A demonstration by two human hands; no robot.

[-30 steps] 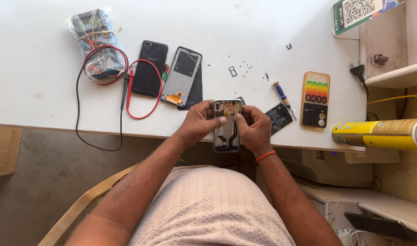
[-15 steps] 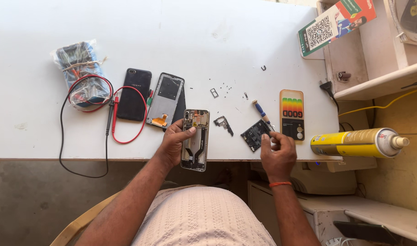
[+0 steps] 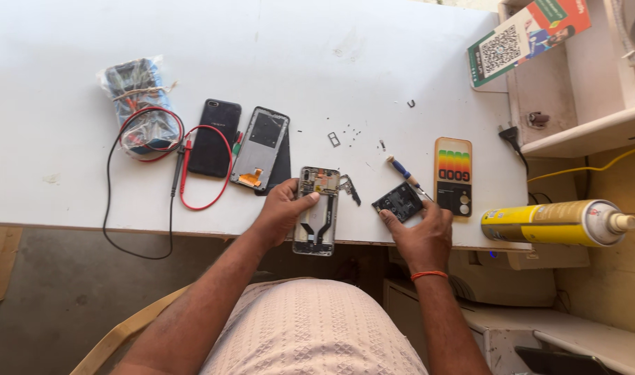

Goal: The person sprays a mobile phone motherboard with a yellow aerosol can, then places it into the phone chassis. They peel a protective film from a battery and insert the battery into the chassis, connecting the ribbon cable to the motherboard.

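While our left hand [image 3: 281, 208] grips the opened phone frame [image 3: 317, 210] by its left edge, thumb laid across its upper part, the frame lies flat at the near edge of the white table [image 3: 262, 62], its lower end reaching just over that edge. Our right hand [image 3: 423, 232] rests to the right of it, fingers curled together, the fingertips touching a small dark circuit board [image 3: 399, 202] that lies on the table; we cannot tell whether they pinch it or merely press on it. A small screwdriver with a blue handle [image 3: 405, 174] lies just beyond the board, and a small dark bracket [image 3: 350, 189] sits between the frame and the board. Right of the board lies a phone case with coloured stripes [image 3: 453, 176]. Further out, past the table's right end, a yellow spray can [image 3: 557, 222] lies on its side. To the left of the frame we see a detached screen panel [image 3: 260, 147], then a black phone [image 3: 215, 137], looped round by red and black probe leads [image 3: 192, 187]. At the far left sits a multimeter wrapped in clear plastic [image 3: 138, 104]. Tiny screws [image 3: 352, 132] are scattered mid-table.
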